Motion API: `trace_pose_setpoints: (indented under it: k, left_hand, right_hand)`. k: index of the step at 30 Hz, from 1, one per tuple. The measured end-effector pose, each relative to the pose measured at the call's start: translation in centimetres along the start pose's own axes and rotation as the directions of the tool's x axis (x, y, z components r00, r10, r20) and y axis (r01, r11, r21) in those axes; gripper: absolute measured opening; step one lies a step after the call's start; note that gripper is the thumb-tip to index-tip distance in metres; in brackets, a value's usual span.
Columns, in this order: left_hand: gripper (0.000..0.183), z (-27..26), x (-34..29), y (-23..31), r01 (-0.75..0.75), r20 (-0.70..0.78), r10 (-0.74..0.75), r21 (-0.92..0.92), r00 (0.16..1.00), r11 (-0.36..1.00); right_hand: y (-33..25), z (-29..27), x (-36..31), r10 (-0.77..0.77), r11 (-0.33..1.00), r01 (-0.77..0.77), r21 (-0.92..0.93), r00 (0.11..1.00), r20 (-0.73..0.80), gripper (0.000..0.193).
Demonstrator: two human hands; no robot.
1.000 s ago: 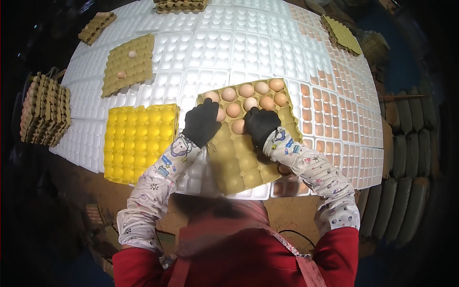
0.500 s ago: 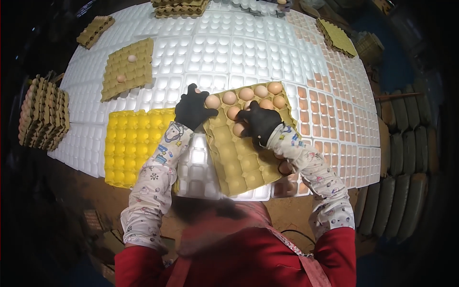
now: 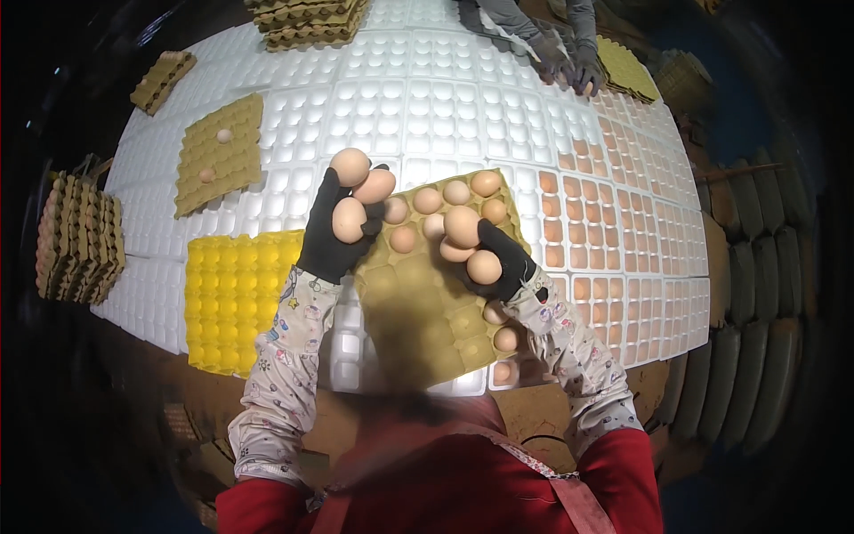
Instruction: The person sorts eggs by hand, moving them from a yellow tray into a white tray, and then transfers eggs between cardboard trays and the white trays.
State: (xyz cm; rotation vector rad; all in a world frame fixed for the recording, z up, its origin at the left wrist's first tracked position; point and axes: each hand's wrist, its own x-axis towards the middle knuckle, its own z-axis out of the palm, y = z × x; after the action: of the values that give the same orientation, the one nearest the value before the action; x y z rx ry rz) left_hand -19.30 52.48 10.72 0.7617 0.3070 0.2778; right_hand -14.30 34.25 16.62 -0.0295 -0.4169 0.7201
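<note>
Both my hands wear black gloves and are raised over a brown pulp egg tray (image 3: 405,307), palms turned upward. In my left hand (image 3: 322,240), by the tray's upper left corner, three brown eggs (image 3: 374,186) rest against curled fingers. My right hand (image 3: 509,260) is closed around three more eggs (image 3: 462,226), above the tray's right side. Several loose eggs (image 3: 427,201) sit in the tray's far rows, while its nearer cups hold none. The tray lies tilted on top of white egg trays, and my right hand hides part of it.
A yellow egg tray (image 3: 240,303) lies left. Beyond it, a brown tray (image 3: 218,160) carries two eggs. Stacked trays stand at the left edge (image 3: 80,236) and far side (image 3: 311,22). Egg-filled white trays (image 3: 614,222) spread right. A co-worker's gloved hands (image 3: 569,71) work at the far right.
My hands have turned from reaching down at the tray to palms up, now with eggs showing in each. A co-worker's arms have come into view at the far side.
</note>
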Motion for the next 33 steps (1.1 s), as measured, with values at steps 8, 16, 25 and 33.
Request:
trace_pose_setpoints:
  k: [8,16,25,33]
  left_hand:
    - [0.029,13.2,8.4,-2.9,0.216,-0.078,-0.204,0.496,0.976,0.841]
    - [0.054,11.0,31.3,-16.2,-0.419,0.418,-0.163,0.908,0.894,0.030]
    - [0.046,5.6,35.1,-19.4,-0.399,0.370,-0.166,0.892,0.914,-0.212]
    - [0.028,2.5,32.9,-15.1,-0.273,0.239,-0.220,0.952,0.946,-0.137]
  right_hand:
    - [-18.8,-15.7,-1.2,0.464,0.821,-0.561,-0.104,0.763,-0.450,0.054]
    - [-30.8,-27.0,7.7,0.005,-0.336,-0.430,-0.838,0.889,-0.458,0.046]
    - [-27.9,-34.9,18.8,0.518,-0.795,0.268,-0.544,0.767,-0.379,0.036]
    - [-29.7,-37.7,20.4,0.093,-0.839,-0.169,-0.518,0.892,-0.442,0.031]
